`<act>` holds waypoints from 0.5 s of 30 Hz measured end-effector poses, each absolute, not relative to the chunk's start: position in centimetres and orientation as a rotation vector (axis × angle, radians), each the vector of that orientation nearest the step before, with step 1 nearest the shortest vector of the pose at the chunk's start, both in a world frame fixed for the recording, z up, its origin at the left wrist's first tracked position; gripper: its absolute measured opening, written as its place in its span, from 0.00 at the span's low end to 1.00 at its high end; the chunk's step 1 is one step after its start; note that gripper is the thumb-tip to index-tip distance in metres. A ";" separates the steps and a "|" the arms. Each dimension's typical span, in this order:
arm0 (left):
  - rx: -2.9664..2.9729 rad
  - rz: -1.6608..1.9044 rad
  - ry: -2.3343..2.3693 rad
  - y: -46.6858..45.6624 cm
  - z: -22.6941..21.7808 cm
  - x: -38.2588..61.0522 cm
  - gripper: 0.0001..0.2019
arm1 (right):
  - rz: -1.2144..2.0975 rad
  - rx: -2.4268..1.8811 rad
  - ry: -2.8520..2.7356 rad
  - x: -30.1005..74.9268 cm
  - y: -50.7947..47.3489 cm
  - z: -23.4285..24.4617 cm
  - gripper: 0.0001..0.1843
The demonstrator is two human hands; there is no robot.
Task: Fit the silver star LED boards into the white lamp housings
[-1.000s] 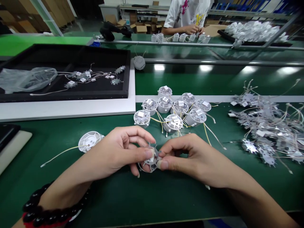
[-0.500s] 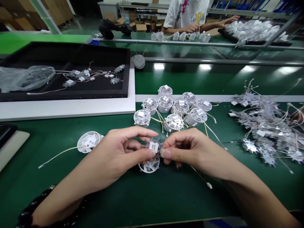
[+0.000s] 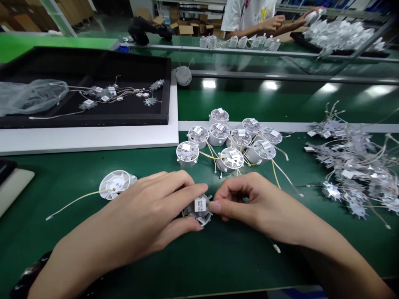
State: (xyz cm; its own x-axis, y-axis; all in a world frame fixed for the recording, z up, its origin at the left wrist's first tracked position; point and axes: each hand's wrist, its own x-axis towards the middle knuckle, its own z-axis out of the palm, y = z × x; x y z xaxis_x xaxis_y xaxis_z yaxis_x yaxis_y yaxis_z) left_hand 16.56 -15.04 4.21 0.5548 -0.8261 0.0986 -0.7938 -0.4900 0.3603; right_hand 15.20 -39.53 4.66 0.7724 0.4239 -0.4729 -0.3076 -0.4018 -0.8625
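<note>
"What are the hands doing?"

"The left hand (image 3: 146, 203) is curving over the piece, its fingers (image 3: 187, 185) reaching across the top, while the right hand (image 3: 246, 203) is pinching in from the other side, its thumb pad (image 3: 215, 207) pressing on the edge. Both are nearly closed and have hold of a star-edged circuit board (image 3: 207, 211). It carries a white paper label (image 3: 200, 204) and is sitting on a white round housing (image 3: 188, 212), low in the middle of the frame."

"Which step is that?"

"It looks like the person is seating the board in the housing. The fingers hide whether it is fully down."

"And the next move?"

"It probably calls for even pressure to keep the board level."

"What's around them?"

"A second housing (image 3: 116, 185) with a pale lead (image 3: 75, 203) is lying just left of the left hand. A cluster of labelled housings (image 3: 232, 160) is sitting above the hands, and a heap of loose star boards (image 3: 352, 166) is spreading at right across the green bench mat (image 3: 174, 261)."
</note>
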 end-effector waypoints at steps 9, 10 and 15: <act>2.521 -0.081 -1.341 -15.4 3.9 16.3 0.24 | 0.811 -2.109 -0.133 15.0 -39.0 4.6 0.18; 2.522 -0.099 -1.339 -15.4 3.9 16.3 0.26 | 0.811 -2.111 -0.126 15.0 -39.0 4.5 0.18; 2.487 -0.184 -1.329 -15.5 3.7 16.5 0.21 | 0.781 -2.128 -0.118 15.1 -38.8 4.4 0.17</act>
